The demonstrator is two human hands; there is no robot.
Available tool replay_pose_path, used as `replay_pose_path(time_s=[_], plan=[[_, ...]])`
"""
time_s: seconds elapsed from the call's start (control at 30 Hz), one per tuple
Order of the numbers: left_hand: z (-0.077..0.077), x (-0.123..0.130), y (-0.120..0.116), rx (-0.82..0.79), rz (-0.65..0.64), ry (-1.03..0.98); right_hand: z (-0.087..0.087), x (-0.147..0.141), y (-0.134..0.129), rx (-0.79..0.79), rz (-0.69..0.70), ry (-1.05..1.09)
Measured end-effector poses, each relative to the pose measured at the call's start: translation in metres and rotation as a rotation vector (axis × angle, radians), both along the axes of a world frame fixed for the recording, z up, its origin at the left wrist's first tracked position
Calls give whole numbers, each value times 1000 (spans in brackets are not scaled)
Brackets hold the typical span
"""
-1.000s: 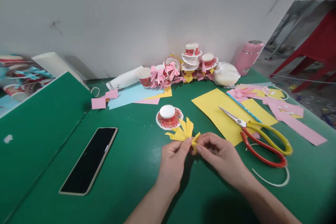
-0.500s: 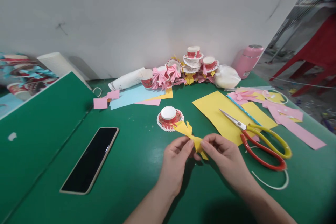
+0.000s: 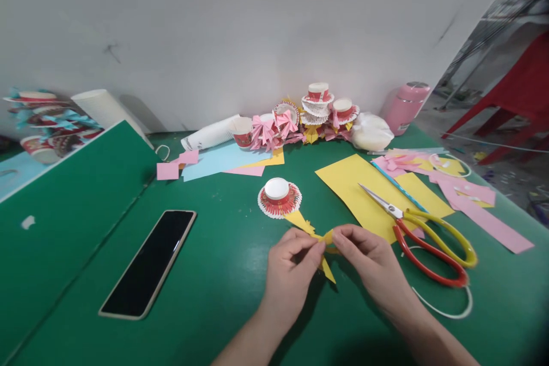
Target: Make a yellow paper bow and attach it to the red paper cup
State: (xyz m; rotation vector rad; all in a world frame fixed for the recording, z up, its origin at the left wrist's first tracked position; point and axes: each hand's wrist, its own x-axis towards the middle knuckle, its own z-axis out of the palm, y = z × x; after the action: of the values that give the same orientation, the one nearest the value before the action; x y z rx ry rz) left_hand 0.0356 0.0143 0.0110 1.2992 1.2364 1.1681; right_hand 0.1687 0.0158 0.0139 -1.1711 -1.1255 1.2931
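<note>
Between my hands is a yellow paper bow point(image 3: 301, 222), its tails spreading out above and below the fingers. My left hand point(image 3: 293, 263) pinches it near the middle, and my right hand point(image 3: 364, 254) pinches a looped part at its right; the fingers cover much of the centre. Just beyond the bow sits a small hat made from a paper cup point(image 3: 278, 197), with a white top and a fringed red and white brim. To the right of my right hand, scissors point(image 3: 398, 214) with one red and one yellow handle lie on yellow paper point(image 3: 343, 183).
A phone point(image 3: 148, 263) lies at left beside a green board point(image 3: 77, 229). Along the wall stand a pile of paper-cup hats point(image 3: 317, 108), a white plastic bag point(image 3: 372, 131) and a pink flask point(image 3: 407, 107). Pink paper scraps point(image 3: 493, 223) cover the right side.
The bow has been turned in my fingers, its lower tail now pointing further down. My right hand lifts a loop at its right side. The view has tilted up slightly.
</note>
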Motion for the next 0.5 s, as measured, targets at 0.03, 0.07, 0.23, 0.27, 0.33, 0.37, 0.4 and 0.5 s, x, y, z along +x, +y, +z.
replay_pose_path(time_s=[0.03,0.07,0.23,0.27,0.33,0.37,0.4,0.5], plan=[[0,0,0,-11,2,-13,-1,1,0,13,1,-17],[0,0,0,-19,0,-28,-2,2,-1,27,-1,-42],[-1,0,-1,-19,-12,-41,-9,5,1,126,-8,-213],[-1,0,-1,-19,-14,-36,-10,5,1,138,-5,-232],[-1,-1,-2,-20,-17,-23,-10,5,1,152,4,-255],[-1,-1,-2,-19,-22,-16,-9,5,1,154,11,-263],[0,-1,-2,-16,-27,-5,-9,5,1,151,20,-265],[2,-1,-2,4,-36,44,-7,4,0,122,42,-231]])
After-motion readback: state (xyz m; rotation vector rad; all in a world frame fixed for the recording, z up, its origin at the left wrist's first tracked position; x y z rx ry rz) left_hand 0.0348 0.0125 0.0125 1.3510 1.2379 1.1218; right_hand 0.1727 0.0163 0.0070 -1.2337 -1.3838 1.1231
